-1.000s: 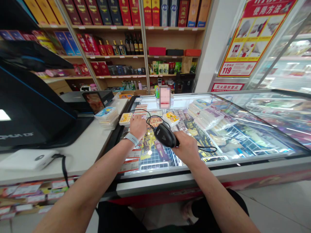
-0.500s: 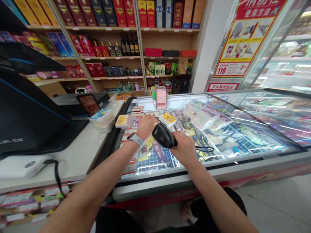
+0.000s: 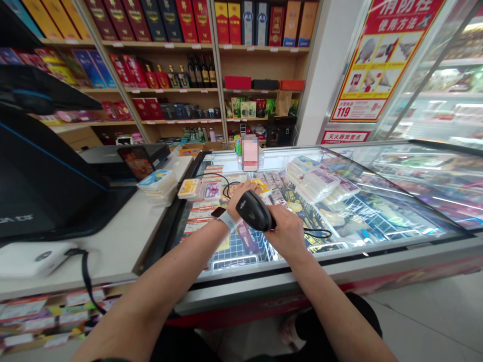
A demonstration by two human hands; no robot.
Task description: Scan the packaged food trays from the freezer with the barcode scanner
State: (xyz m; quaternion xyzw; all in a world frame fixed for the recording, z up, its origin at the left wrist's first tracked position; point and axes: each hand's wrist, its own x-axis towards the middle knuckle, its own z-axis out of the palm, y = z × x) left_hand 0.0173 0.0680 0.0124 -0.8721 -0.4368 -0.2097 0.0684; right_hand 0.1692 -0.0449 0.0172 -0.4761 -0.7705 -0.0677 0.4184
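Two bare hands are above a glass-topped freezer (image 3: 234, 288). The right hand (image 3: 287, 229) is closed around the handle of a black barcode scanner (image 3: 253, 210), whose head is in front of the left hand (image 3: 240, 190). On the scanner there is a small pale logo, too small for reading.

The left hand, with a watch (image 3: 226, 219) on its wrist, reaches with fingers stretched over a yellow-labelled pack (image 3: 265, 188), which lies on the glass just beyond the scanner. The scanner covers part of this hand, so I am not able to say whether it grips the pack.

To the left, near the freezer's edge, a second yellow pack (image 3: 189, 188) and a purple-labelled pack (image 3: 213, 190) lie side by side; their printing is not legible. A stack of blue-topped packs (image 3: 157, 187) is on the bench (image 3: 124, 249). Red-and-white price labels (image 3: 199, 224) are also too small to read.

The wall poster (image 3: 372, 63) says 使用方法 and, lower, the number 119. Under it, a red sign (image 3: 345, 137) reads 灭火器放置点. One red box (image 3: 276, 25) on the upper shelf seems to carry 沱牌. Letters on the black machine (image 3: 49, 176) are blurred, and the upright phone (image 3: 250, 152) has a pixelated screen.
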